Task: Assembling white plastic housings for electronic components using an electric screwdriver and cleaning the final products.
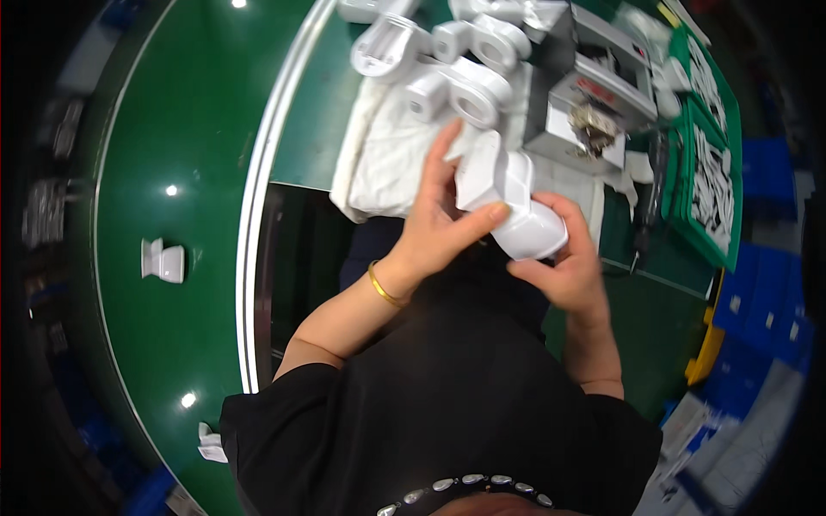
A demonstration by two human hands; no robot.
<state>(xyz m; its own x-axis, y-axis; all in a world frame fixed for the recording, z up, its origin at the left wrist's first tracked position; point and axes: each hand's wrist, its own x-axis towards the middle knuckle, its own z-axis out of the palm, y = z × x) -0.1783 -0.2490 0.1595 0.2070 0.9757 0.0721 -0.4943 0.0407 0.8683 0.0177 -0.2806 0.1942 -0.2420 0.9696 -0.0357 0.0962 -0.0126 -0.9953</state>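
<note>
A glossy white plastic housing (516, 202), with a squarish end and a rounded end, is held between my two hands above the near edge of the table. My left hand (443, 211), with a gold bangle at its wrist, grips the squarish end, thumb across the front and index finger raised. Around the rounded end curl the fingers of my right hand (564, 254), slightly blurred. Several similar white housings (465, 90) lie just beyond on a white cloth (387, 163). One longer white housing (387, 47) shows an open, hollow side.
At the right stand green trays (710, 181) of small white parts, beside a dark power screwdriver (650, 198). A grey box (576, 120) holds metallic pieces. On the left, past a white rail (258, 224), a green conveyor belt (189, 112) carries another white housing (163, 261). Blue bins (761, 301) stand far right.
</note>
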